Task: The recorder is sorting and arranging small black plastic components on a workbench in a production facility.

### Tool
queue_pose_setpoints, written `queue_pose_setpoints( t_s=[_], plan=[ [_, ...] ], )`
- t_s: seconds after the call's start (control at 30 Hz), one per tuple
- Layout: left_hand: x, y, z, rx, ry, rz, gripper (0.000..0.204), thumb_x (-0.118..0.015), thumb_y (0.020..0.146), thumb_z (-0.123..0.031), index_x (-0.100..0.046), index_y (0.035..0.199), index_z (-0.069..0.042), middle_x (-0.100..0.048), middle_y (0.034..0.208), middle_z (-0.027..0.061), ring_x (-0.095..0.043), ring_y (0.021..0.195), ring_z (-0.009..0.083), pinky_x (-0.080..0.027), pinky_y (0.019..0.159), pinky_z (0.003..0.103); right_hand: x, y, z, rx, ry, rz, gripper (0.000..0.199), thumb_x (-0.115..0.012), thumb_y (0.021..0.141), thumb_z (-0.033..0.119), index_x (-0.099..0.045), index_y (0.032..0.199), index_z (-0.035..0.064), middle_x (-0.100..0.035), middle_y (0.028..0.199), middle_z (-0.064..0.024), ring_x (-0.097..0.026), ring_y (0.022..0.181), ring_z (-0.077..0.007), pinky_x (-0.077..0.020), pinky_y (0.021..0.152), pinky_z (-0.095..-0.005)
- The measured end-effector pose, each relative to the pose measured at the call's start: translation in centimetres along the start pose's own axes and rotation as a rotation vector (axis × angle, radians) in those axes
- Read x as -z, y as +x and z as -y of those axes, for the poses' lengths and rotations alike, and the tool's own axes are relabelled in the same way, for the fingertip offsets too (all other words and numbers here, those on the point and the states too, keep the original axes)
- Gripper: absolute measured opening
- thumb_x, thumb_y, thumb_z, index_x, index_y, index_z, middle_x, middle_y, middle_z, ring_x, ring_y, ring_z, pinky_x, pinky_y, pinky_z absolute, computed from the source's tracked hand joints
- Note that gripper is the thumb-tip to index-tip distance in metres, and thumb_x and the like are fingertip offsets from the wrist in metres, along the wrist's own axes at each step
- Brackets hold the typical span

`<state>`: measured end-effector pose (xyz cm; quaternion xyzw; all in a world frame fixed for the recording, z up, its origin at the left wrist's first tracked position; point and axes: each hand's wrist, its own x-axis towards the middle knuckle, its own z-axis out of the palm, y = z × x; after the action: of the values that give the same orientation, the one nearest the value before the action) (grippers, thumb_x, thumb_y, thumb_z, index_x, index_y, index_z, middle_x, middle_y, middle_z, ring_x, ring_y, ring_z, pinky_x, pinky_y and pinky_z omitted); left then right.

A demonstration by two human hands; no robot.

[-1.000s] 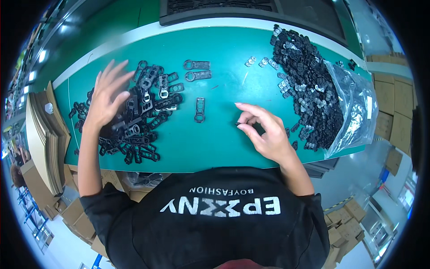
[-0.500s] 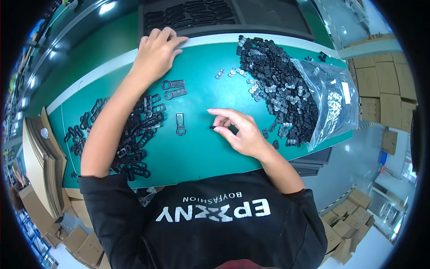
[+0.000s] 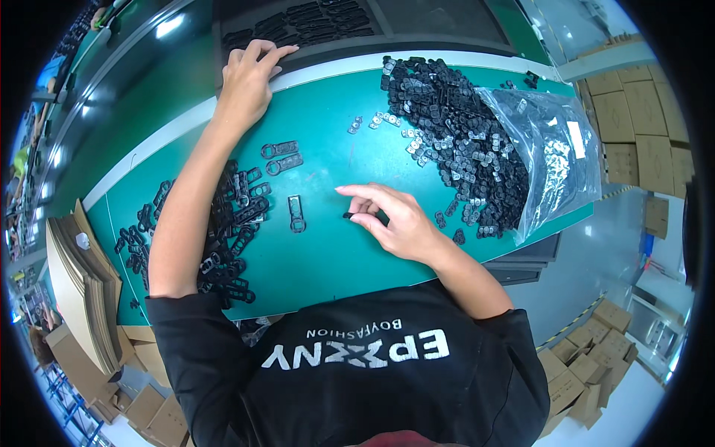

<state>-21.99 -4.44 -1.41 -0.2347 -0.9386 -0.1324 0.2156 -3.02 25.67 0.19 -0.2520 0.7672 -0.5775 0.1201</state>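
Note:
My left hand point(image 3: 249, 80) is stretched out to the far edge of the green table, over the rim of the black tray point(image 3: 417, 46). Its index finger points right, apart from the thumb, and I see nothing between them. Between thumb and bent fingers, my right hand point(image 3: 398, 223) pinches a small black piece point(image 3: 348, 216) just above the table. Left of it lies a single flat black part with a ring end point(image 3: 296, 214). Farther back, two similar ring-ended parts point(image 3: 280, 150) lie side by side.
A heap of black ring-ended parts point(image 3: 238, 201) spreads beneath and beside my left forearm. At the right is a big pile of small black pieces point(image 3: 477, 141), spilling from a clear plastic bag point(image 3: 555, 164). Rows of black parts point(image 3: 320, 22) fill the tray. Cardboard sheets point(image 3: 86, 290) stand at left.
My left hand has moved farther out and slightly left over the tray's edge. My right hand stays near the same place, still pinching the small black piece. The view has shifted a little.

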Motion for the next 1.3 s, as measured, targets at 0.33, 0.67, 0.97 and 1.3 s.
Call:
queue_pose_setpoints(
  t_s=[0.33,0.67,0.97,1.3],
  plan=[
    [1.3,-1.7,0.8,-0.018,0.019,0.049,0.044,-0.069,0.100,-0.007,-0.075,0.137,-0.029,-0.066,0.130,0.0000,-0.061,0.110,0.0334,-0.053,0.093,0.051,0.0,0.2,0.0,0.005,0.015,-0.001,0.054,-0.075,0.093,-0.011,-0.069,0.144,0.0067,-0.073,0.102,-0.0102,-0.071,0.083,-0.0186,-0.0596,0.076,-0.0320],
    [0.8,-0.4,1.1,-0.050,0.065,0.034,0.048,-0.070,0.096,-0.004,-0.074,0.137,-0.027,-0.066,0.131,-0.0006,-0.062,0.112,0.0323,-0.054,0.091,0.050,-0.1,-0.1,0.1,0.027,-0.016,-0.018,0.054,-0.076,0.093,-0.011,-0.069,0.144,0.0063,-0.074,0.102,-0.0109,-0.071,0.084,-0.0200,-0.0600,0.077,-0.0321],
    [2.4,-2.8,0.0,-0.007,-0.032,0.086,0.052,-0.070,0.091,0.006,-0.075,0.135,-0.020,-0.067,0.129,0.0032,-0.061,0.113,0.0313,-0.050,0.096,0.045,-0.3,-0.2,-0.1,0.028,-0.006,-0.005,0.052,-0.076,0.094,-0.009,-0.069,0.143,0.0063,-0.074,0.102,-0.0107,-0.072,0.084,-0.0199,-0.0605,0.077,-0.0327],
    [5.8,-3.7,-1.5,-0.106,0.068,-0.104,0.052,-0.075,0.086,0.000,-0.077,0.133,-0.023,-0.069,0.124,0.0012,-0.064,0.115,0.0316,-0.054,0.095,0.045,-0.3,-0.5,0.3,0.059,0.058,-0.057,0.054,-0.076,0.094,-0.013,-0.063,0.146,-0.0011,-0.074,0.103,-0.0105,-0.073,0.092,-0.0172,-0.0621,0.085,-0.0325]
  ],
)
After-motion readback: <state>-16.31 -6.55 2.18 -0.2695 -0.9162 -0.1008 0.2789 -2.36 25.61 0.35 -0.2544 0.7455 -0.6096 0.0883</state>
